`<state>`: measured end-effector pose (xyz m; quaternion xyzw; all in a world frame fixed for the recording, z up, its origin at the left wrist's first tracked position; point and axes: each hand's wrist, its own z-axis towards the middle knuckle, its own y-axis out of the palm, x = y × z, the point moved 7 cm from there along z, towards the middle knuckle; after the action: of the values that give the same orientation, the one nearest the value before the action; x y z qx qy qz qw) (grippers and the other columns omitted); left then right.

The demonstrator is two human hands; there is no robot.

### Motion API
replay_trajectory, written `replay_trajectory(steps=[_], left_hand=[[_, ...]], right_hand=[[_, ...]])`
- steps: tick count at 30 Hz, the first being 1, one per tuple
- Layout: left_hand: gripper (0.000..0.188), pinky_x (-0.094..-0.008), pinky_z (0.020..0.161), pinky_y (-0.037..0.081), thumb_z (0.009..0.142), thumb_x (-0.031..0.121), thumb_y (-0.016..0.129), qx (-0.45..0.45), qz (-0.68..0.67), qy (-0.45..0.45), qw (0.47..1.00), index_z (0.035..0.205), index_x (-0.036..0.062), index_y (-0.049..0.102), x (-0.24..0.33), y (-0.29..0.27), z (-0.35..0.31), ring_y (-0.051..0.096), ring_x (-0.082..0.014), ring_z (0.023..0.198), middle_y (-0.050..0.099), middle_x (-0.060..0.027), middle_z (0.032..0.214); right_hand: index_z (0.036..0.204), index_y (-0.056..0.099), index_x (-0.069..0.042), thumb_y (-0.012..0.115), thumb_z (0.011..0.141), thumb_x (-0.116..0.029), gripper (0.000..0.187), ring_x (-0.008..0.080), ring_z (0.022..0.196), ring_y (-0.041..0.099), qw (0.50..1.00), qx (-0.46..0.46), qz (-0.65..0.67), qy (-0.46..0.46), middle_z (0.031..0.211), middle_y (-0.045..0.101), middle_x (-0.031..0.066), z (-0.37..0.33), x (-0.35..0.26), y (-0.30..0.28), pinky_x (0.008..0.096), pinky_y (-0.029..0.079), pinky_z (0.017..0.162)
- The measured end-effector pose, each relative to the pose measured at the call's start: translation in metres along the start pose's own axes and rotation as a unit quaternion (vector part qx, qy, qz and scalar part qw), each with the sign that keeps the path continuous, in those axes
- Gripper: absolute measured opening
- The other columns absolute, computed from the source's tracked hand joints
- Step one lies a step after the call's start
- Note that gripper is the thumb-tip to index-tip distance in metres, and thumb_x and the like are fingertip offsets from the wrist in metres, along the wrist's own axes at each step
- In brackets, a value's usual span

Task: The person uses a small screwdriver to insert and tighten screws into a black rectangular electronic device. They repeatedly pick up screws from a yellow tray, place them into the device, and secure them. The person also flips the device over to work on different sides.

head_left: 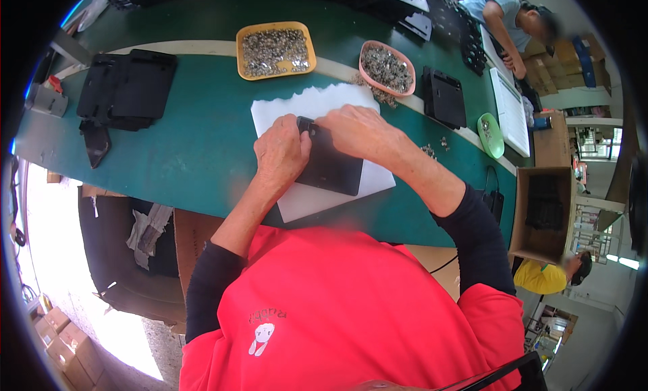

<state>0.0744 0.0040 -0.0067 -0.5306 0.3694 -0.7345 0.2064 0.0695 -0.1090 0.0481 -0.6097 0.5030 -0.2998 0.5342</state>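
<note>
A flat black rectangular panel (337, 167) lies on a white foam sheet (297, 203) in front of me. My left hand (280, 150) is closed on the panel's left side near its far corner, thumb pressed along the edge. At the far edge, my right hand (358, 133) has its fingers curled and pressed together over the panel's upper part. Whatever those fingertips pinch is hidden beneath them. Between the two hands shows a small raised black piece (306, 124) at the panel's corner.
Beyond the foam stand a yellow tray (313, 59) and a pink tray (364, 72) of small metal parts, some spilled. Black panels are stacked left (143, 87) and right (445, 101). A green bowl (498, 145) sits right. A co-worker (503, 10) leans over the table's far right.
</note>
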Motion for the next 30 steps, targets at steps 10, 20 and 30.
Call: replay_trajectory(steps=[10, 20, 30], left_hand=[[0.027, -0.0435, 0.077, 0.051, 0.083, 0.018, 0.065, -0.14, 0.002, 0.128, 0.982, 0.107, 0.0045, 0.068, 0.015, -0.005, 0.021, 0.064, -0.0359, 0.091, 0.065, -0.0156, 0.096], [0.032, -0.0411, 0.086, 0.046, 0.08, 0.011, 0.067, -0.277, 0.054, 0.245, 0.928, 0.112, 0.0105, 0.07, 0.069, 0.029, 0.035, 0.056, -0.0311, 0.097, 0.062, -0.0112, 0.099], [0.012, -0.0473, 0.078, 0.052, 0.085, 0.008, 0.06, -0.005, 0.118, 0.077, 0.99, 0.092, 0.0004, 0.066, -0.009, -0.032, 0.121, 0.063, -0.0384, 0.091, 0.06, -0.0202, 0.101]], right_hand=[[0.091, 0.067, -0.002, 0.053, 0.091, -0.021, 0.024, 0.0246, 0.059, 0.061, 0.931, 0.004, 0.342, 0.13, 0.066, 0.061, 0.0125, -0.052, 0.048, 0.049, 0.0385, 0.048, 0.056], [0.094, 0.071, 0.001, 0.061, 0.092, -0.016, 0.019, 0.0038, 0.047, 0.04, 0.791, 0.15, 0.575, 0.146, 0.056, 0.048, -0.0031, -0.096, 0.084, 0.048, 0.0215, 0.032, 0.045], [0.091, 0.065, -0.001, 0.06, 0.083, -0.009, 0.013, 0.0355, 0.077, 0.068, 0.957, 0.277, 0.022, 0.086, 0.096, 0.059, 0.0166, 0.005, 0.098, -0.004, 0.0437, 0.056, 0.067]])
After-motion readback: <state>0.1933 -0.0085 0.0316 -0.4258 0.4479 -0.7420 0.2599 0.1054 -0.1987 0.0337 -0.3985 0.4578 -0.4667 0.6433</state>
